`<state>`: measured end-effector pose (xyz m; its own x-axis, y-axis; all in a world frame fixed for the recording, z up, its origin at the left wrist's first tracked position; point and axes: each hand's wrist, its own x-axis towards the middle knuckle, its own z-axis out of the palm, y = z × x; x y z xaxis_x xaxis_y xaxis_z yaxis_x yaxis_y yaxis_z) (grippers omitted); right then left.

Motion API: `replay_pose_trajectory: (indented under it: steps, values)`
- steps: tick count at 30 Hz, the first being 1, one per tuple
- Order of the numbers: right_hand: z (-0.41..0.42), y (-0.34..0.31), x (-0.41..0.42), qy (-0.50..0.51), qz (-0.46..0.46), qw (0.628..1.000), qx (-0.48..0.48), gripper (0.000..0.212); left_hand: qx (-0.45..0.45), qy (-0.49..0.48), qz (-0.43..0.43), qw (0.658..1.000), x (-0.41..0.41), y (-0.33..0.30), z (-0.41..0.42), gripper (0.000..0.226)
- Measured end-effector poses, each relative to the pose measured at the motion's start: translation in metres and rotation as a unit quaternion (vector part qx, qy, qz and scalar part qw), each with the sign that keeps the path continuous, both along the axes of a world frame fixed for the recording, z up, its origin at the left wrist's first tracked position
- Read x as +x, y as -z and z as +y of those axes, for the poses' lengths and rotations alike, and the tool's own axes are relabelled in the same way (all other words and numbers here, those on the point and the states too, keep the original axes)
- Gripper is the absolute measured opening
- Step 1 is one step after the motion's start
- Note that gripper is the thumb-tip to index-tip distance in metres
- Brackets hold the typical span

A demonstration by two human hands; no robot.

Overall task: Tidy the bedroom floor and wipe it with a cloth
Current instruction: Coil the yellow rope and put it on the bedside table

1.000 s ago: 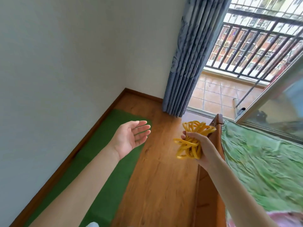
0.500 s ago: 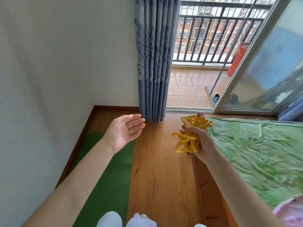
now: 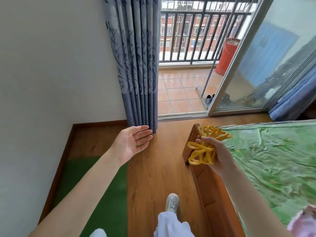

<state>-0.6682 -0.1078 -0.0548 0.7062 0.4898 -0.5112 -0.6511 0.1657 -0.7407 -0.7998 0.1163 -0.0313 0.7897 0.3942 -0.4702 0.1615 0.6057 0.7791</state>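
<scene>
My right hand [image 3: 217,153] grips a bundle of yellow loops [image 3: 204,146], some kind of tangled plastic or rubber bands, held above the corner of the wooden bed frame [image 3: 191,139]. My left hand [image 3: 131,142] is held out empty, palm up and fingers straight, over the wooden floor [image 3: 153,177] near the curtain's lower end. No cloth is in sight.
A green mat [image 3: 95,185] lies along the white wall at the left. A grey-blue curtain [image 3: 136,65] hangs by the open balcony door [image 3: 248,57]. The bed has a green sheet [image 3: 273,159]. My shoe [image 3: 172,202] stands on the floor.
The view has swung right and up, bringing the balcony and door into sight. My foot has stepped forward. Both hands keep their poses; the yellow bundle stays in my right hand.
</scene>
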Motion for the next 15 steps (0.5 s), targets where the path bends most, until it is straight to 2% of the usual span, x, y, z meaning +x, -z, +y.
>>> replay_pose_trajectory:
  steps: [6,9,12,15]
  values:
    - [0.025,0.002,0.097,-0.003,-0.009,1.0,-0.011,0.008,-0.002,0.006,0.0,1.0,0.098,0.001,0.027,0.025]
    - [0.04,-0.005,0.146,-0.014,-0.017,1.0,-0.01,0.018,-0.001,0.009,-0.002,1.0,0.152,-0.002,0.04,0.025]
    - [0.049,-0.012,0.19,-0.011,-0.029,0.999,-0.009,0.009,-0.003,0.013,-0.004,1.0,0.2,-0.005,0.049,0.025]
    - [0.057,-0.017,0.227,-0.01,-0.036,0.999,-0.004,0.008,-0.012,0.014,-0.005,1.0,0.241,-0.004,0.059,0.024]
